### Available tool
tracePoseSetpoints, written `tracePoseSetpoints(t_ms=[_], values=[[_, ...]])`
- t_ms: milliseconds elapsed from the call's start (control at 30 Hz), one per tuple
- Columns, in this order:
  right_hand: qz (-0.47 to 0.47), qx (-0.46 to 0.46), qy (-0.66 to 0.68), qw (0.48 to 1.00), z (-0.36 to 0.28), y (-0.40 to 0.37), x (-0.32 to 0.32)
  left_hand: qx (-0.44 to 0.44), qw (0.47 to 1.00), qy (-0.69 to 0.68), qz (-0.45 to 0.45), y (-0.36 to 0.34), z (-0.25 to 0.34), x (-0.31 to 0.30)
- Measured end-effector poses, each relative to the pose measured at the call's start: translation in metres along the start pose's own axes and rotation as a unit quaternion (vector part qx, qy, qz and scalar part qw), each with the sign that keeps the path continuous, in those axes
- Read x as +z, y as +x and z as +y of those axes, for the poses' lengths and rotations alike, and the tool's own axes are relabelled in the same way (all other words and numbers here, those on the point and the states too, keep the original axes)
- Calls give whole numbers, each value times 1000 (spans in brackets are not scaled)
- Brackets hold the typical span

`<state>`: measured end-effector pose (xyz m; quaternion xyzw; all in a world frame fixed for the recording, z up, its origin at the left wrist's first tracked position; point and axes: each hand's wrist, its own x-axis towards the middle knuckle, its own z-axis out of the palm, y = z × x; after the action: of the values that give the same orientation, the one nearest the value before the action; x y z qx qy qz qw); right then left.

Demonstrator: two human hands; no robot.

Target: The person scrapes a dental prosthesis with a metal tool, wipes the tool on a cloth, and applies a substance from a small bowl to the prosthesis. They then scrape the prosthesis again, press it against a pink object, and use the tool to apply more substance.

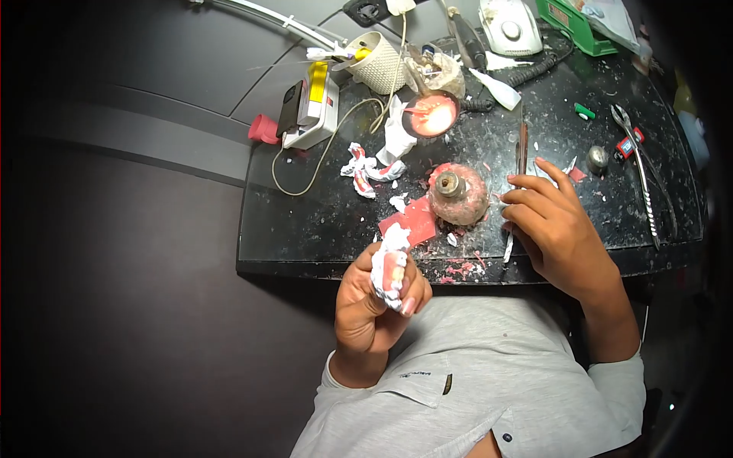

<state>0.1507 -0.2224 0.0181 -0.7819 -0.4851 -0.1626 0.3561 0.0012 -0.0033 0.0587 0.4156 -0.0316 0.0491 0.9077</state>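
My left hand (374, 301) is closed around a white plaster dental model (390, 271) with pink wax on it, held up in front of the table edge. My right hand (546, 217) rests over the table at the right, its fingers apart and slightly bent. Just beyond those fingertips lies a brown-handled tool (523, 149); whether they touch it is unclear. Between my hands stands a round, wax-smeared burner (458, 196). A pink wax sheet (416, 221) lies left of the burner. Behind it is a dark pan (431, 114) of pink wax.
More plaster pieces (364, 172) lie on the black table (282, 221). A white box (317, 114), a woven cup (378, 65) and a white device (510, 29) stand at the back. Pliers (637, 153), a metal cup (597, 159) and a red lighter (629, 143) lie at right.
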Motion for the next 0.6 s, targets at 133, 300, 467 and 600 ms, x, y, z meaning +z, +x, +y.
tracePoseSetpoints(t_ms=[133,300,467,600], values=[[-2,-6,-5,1000,0,1,0,-36,999,-13,-25,-3,3,5],[-8,-2,-6,1000,0,1,-1,-40,999,-23,-28,-5,2,10],[-9,0,-4,1000,0,0,-1,-39,999,-22,-22,-6,1,11],[-9,0,-4,1000,0,0,-1,-40,998,-22,-34,-5,0,8]])
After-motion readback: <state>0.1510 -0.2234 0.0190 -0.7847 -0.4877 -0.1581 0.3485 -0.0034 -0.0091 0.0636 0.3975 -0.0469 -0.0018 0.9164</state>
